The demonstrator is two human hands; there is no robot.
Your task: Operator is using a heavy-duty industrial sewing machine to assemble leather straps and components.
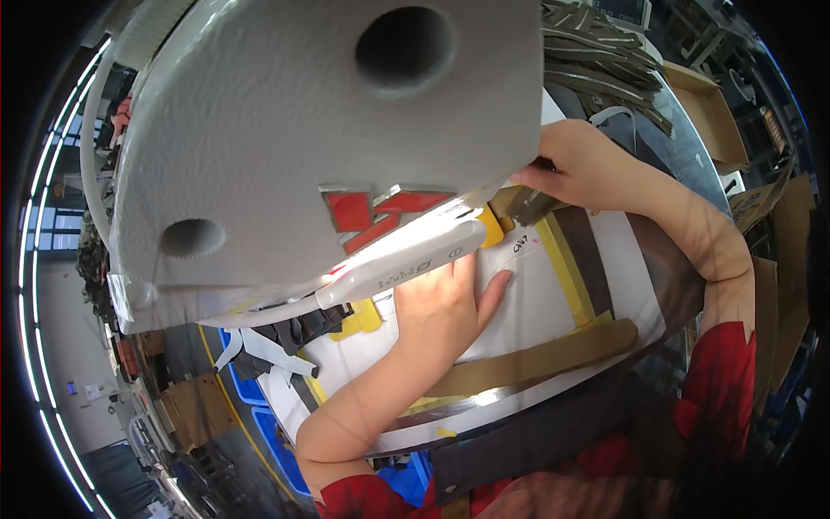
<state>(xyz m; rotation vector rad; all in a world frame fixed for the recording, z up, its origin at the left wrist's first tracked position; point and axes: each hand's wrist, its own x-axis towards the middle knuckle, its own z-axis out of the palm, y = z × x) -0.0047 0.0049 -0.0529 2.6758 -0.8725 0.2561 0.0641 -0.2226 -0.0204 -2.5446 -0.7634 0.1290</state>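
Note:
A large grey machine head (285, 130) with a red emblem fills the upper left and hides part of the work. My left hand (441, 303) lies palm down on a white sheet (506, 298), its thumb spread to the right. Its other fingertips disappear behind a white lamp bar (402, 264) under the machine. My right hand (575, 164) is curled at the machine's right edge, fingertips partly hidden. Just below them is a dark strip (532, 208), beside a yellow part (491, 227); what the fingers pinch is unclear.
A curved brown strip (536, 356) and yellow tape (566, 272) lie on the sheet. Dark strips (596, 56) are piled at the back right, near a cardboard box (705, 117). Black and white straps (277, 346) hang at left above blue bins (281, 445).

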